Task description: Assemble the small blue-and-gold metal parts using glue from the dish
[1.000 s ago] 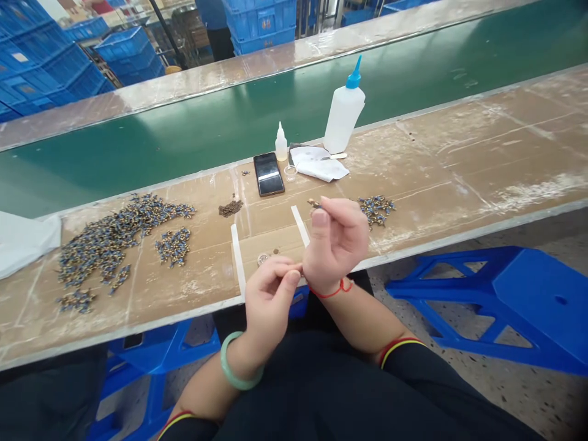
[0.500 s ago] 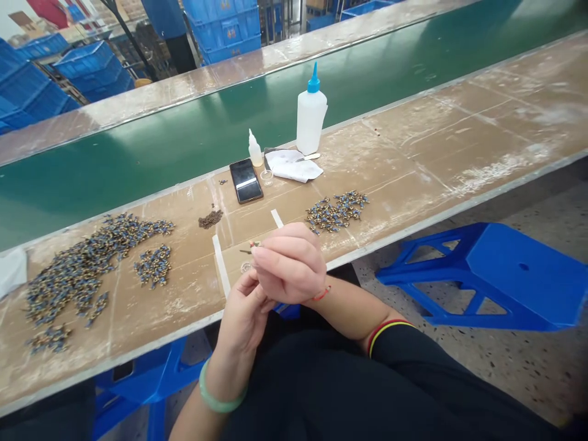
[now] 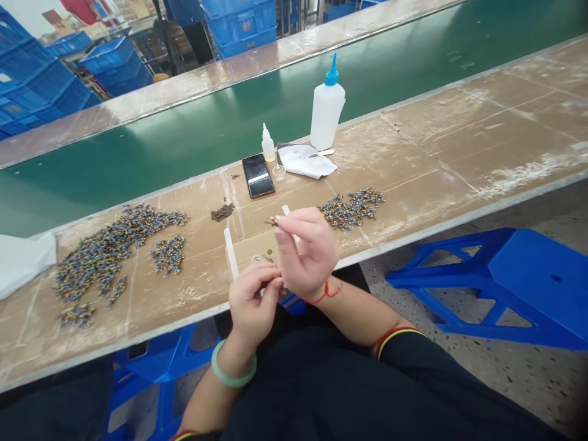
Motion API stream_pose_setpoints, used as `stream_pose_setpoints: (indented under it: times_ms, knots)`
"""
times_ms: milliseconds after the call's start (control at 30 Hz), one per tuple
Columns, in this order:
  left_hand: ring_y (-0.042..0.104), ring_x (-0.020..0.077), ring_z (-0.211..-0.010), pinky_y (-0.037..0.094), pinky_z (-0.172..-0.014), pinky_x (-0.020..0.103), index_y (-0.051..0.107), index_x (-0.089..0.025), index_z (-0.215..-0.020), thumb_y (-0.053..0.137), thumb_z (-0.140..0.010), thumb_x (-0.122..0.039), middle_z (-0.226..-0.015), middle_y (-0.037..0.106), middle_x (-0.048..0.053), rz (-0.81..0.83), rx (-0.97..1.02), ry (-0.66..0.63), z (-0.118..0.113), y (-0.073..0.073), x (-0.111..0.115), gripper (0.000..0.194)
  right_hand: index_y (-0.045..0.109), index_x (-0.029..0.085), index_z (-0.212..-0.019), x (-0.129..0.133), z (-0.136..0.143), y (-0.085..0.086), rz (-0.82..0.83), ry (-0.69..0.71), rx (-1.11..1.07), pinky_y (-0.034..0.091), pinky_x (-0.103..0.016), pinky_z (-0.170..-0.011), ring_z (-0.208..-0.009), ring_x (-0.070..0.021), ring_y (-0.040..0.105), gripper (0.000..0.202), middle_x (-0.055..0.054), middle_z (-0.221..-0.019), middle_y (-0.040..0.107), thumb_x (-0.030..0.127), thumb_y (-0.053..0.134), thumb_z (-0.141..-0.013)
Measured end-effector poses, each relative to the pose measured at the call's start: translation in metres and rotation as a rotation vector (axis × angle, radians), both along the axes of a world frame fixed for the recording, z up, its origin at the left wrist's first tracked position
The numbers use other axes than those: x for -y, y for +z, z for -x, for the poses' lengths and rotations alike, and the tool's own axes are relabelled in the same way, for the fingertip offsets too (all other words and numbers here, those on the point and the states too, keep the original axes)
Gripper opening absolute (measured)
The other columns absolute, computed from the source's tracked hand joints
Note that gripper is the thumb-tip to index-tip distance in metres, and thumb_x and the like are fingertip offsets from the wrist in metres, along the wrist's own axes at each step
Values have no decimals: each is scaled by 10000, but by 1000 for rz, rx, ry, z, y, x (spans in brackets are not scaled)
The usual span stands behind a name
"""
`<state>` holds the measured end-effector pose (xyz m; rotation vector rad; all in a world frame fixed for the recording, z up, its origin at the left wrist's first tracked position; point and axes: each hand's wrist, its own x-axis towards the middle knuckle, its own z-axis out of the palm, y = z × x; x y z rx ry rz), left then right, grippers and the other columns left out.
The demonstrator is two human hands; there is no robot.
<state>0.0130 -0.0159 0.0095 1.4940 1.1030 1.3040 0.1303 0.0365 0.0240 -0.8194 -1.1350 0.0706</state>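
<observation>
My right hand (image 3: 309, 251) is closed in a pinch, with a small thin dark piece (image 3: 271, 222) at its fingertips. Just to its left, my left hand (image 3: 255, 297) pinches its thumb and forefinger together close to my right palm; what they hold is too small to make out. Beyond the hands lie a pile of small brown pieces (image 3: 223, 212) and a pile of small blue and gold parts (image 3: 351, 209). A larger pile of blue and gold parts (image 3: 105, 251) spreads at the left, beside a smaller pile (image 3: 168, 254). A clear ring-shaped dish is partly hidden behind my left hand.
A black phone (image 3: 258, 176), a small dropper bottle (image 3: 267, 144), a white cloth (image 3: 305, 161) and a large bottle with a blue cap (image 3: 326, 113) stand or lie near the green belt (image 3: 184, 131). A blue stool (image 3: 542, 275) is at the right.
My right hand has turned and lifted, so its pinching fingertips and the thin dark piece now show. My left fingers have turned toward my right palm. The whole view has shifted slightly.
</observation>
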Motion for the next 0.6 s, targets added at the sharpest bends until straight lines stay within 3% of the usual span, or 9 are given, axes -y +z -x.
stream_pose_setpoints:
  times_ms: [133, 267, 467, 600]
  knots:
    - [356, 31, -451, 297, -392, 194, 783, -208, -814, 916, -796, -526, -784, 643, 12, 329, 435, -118, -4, -8, -1, 345, 745, 297, -1067, 4, 0, -5, 173, 160, -163, 636, -425, -832, -893, -205, 733, 96, -35, -977, 753, 332, 662, -1033]
    - [196, -5, -470, 163, -361, 128, 738, -198, -802, 977, -729, -503, -738, 523, -35, 536, 763, -239, -5, 1, -1, 395, 755, 312, -1058, 7, -9, -6, 291, 334, -268, 646, -365, -774, -809, -167, 742, 82, -4, -938, 744, 374, 715, -1022]
    - [162, 6, -488, 126, -350, 126, 705, -194, -761, 991, -706, -503, -717, 438, -46, 547, 837, -254, 3, 13, -1, 425, 825, 315, -1010, 12, -28, -3, 353, 628, -160, 639, -305, -720, -810, -152, 756, 61, 9, -906, 785, 350, 800, -967]
    - [168, 20, -502, 142, -350, 131, 695, -191, -753, 971, -725, -535, -729, 430, -41, 518, 808, -235, 11, 13, -1, 443, 835, 279, -991, 18, -32, -2, 400, 638, -51, 658, -310, -679, -719, -159, 773, 100, -5, -853, 809, 368, 812, -951]
